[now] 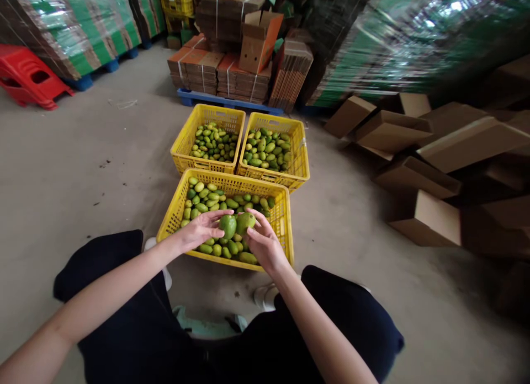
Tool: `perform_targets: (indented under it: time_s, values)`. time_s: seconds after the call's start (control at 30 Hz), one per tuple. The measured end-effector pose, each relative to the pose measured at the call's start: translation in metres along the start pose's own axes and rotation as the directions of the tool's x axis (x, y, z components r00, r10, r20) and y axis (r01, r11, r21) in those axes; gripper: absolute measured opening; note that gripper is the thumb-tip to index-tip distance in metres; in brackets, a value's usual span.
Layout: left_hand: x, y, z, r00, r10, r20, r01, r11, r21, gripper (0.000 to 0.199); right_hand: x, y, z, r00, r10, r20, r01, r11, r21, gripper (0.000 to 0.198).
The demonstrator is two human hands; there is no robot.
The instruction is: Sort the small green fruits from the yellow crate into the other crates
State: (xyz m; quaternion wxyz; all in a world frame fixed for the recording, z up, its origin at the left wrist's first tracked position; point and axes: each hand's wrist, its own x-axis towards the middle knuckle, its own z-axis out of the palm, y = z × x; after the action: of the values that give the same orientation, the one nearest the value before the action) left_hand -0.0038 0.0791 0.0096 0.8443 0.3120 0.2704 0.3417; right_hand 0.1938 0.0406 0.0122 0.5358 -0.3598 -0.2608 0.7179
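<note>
With my left hand I am pinching a green fruit, and with my right hand a yellowish-green fruit. I am holding both side by side above the front yellow crate, where more fruits are lying.

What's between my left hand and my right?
Head view: a green fruit in your left hand and a yellower fruit in your right hand, side by side.

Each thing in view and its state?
Left hand: holding green fruit
Right hand: holding yellower fruit
Near crate: open, part full of fruit
Far left crate: open, part full
Far right crate: open, part full
Flat cardboard: bundled, strapped
Brown cartons: jumbled, some open
Pallet loads: wrapped
Red stool: on floor
</note>
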Motion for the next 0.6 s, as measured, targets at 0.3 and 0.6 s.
perform_targets:
  time_s: [0.3,0.6]
  values:
    - [-0.001,0.005,0.002,0.986,-0.164,-0.012,0.153,0.943,-0.296,0.045,0.001,0.005,0.006,0.982,0.189,0.027,-0.191,0.977,0.092,0.036]
    - [0.009,0.004,0.02,0.909,-0.212,-0.358,0.083,0.935,-0.345,0.016,0.001,0.004,0.016,0.988,0.145,-0.053,-0.139,0.985,0.099,0.029]
